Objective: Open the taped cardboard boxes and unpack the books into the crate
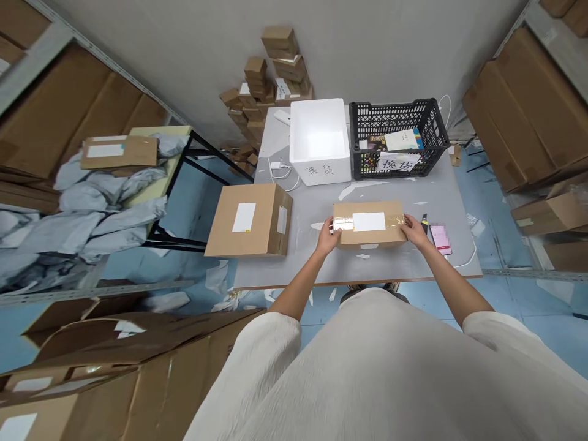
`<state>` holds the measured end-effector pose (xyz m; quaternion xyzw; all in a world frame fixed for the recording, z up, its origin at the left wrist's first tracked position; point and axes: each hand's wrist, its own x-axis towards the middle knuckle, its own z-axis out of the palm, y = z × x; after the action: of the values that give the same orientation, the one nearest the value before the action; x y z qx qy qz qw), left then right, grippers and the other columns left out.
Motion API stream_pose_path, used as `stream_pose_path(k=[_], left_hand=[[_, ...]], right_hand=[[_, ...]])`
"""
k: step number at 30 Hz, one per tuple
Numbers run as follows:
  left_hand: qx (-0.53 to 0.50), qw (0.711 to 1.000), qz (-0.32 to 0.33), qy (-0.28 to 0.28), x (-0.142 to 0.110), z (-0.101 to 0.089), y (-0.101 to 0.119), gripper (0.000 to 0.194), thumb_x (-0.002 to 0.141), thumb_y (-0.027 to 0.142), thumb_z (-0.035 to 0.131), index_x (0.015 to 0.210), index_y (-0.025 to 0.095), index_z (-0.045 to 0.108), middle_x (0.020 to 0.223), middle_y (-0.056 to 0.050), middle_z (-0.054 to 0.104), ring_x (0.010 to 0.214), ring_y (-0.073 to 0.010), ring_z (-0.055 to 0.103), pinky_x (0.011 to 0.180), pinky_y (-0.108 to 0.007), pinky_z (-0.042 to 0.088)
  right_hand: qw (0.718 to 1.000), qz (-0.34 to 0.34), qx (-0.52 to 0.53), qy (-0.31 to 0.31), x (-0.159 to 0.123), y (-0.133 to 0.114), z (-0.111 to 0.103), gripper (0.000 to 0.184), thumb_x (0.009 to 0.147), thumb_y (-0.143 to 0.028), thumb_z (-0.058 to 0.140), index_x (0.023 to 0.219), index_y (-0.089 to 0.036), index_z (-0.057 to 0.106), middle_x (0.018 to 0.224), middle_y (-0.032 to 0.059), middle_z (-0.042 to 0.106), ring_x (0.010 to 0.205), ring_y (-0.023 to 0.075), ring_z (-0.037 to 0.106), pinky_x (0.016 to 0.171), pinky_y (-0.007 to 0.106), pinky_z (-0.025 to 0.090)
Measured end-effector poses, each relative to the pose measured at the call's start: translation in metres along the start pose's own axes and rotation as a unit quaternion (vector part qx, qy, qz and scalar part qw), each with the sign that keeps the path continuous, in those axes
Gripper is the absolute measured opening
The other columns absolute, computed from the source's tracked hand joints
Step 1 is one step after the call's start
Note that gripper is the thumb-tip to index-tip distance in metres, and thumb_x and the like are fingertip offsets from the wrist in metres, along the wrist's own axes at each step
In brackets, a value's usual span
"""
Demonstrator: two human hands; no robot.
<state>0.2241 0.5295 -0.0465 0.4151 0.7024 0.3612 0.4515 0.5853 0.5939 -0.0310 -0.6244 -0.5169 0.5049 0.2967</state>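
A taped cardboard box [371, 239] with a white label on top rests at the front of the grey table [316, 269]. My left hand [327, 236] grips its left end, thumb on top. On the opposite end, my right hand [414, 231] holds the box with its fingers curled round the corner. Just right of that hand lie a dark cutter with a yellow part [424, 222] and a phone with a pink screen [441, 239]. To the left of my hands stands a larger cardboard box [225, 226] with white labels.
Behind the held box stand a white foam box [320, 171] and a black plastic crate [399, 110] with packets inside. Small cartons [280, 43] are stacked by the wall. Grey parcels [82, 202] pile up at left. A large open carton [184, 373] sits near my left side.
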Motion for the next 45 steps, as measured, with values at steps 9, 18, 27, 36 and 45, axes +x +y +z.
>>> stream_pose_path(k=[9,18,27,36,45], left_hand=[[-0.013,0.997,-0.072,0.026,0.027,-0.005,0.023,0.079,0.092,0.029,0.070,0.167,0.024,0.046,0.165,-0.016,0.060,0.147,-0.0288,0.063,0.118,-0.041,0.054],[-0.069,0.993,0.040,0.090,0.055,-0.010,0.063,0.084,0.091,0.026,0.074,0.170,0.027,0.043,0.152,-0.013,0.064,0.142,-0.0277,0.065,0.119,-0.039,0.056],[-0.031,0.996,0.023,0.083,0.045,-0.009,0.048,0.087,0.093,0.027,0.076,0.172,0.028,0.039,0.166,-0.015,0.054,0.135,-0.0263,0.068,0.109,-0.036,0.057],[0.118,0.990,-0.062,0.040,0.039,-0.010,0.018,0.058,0.102,0.047,0.066,0.154,0.020,0.062,0.126,-0.012,0.078,0.121,-0.0303,0.073,0.104,-0.038,0.053],[0.032,0.999,-0.040,0.005,0.037,0.003,-0.011,0.074,0.087,0.026,0.076,0.158,0.019,0.054,0.145,-0.017,0.071,0.121,-0.0277,0.074,0.103,-0.041,0.060]], right_hand=[[0.999,0.050,-0.007,0.012,0.010,-0.017,0.003,0.076,0.089,-0.041,0.072,0.162,-0.022,0.060,0.167,0.0169,0.062,0.156,0.0321,0.057,0.130,0.051,0.047],[0.999,-0.028,0.025,0.009,0.020,-0.042,-0.009,0.104,0.085,-0.055,0.080,0.176,-0.026,0.039,0.172,0.0191,0.053,0.146,0.0349,0.065,0.125,0.052,0.052],[0.998,-0.060,0.025,0.004,0.028,-0.013,-0.001,0.115,0.075,-0.060,0.084,0.176,-0.033,0.037,0.138,0.0097,0.064,0.129,0.0315,0.069,0.113,0.050,0.058],[0.992,0.020,-0.128,0.008,0.023,0.010,-0.002,0.075,0.094,-0.073,0.065,0.152,-0.025,0.065,0.136,0.0144,0.071,0.122,0.0315,0.069,0.118,0.049,0.054],[0.996,0.045,-0.064,-0.030,0.022,0.019,0.005,0.105,0.079,-0.047,0.083,0.174,-0.028,0.042,0.166,0.0169,0.056,0.143,0.0338,0.065,0.122,0.052,0.056]])
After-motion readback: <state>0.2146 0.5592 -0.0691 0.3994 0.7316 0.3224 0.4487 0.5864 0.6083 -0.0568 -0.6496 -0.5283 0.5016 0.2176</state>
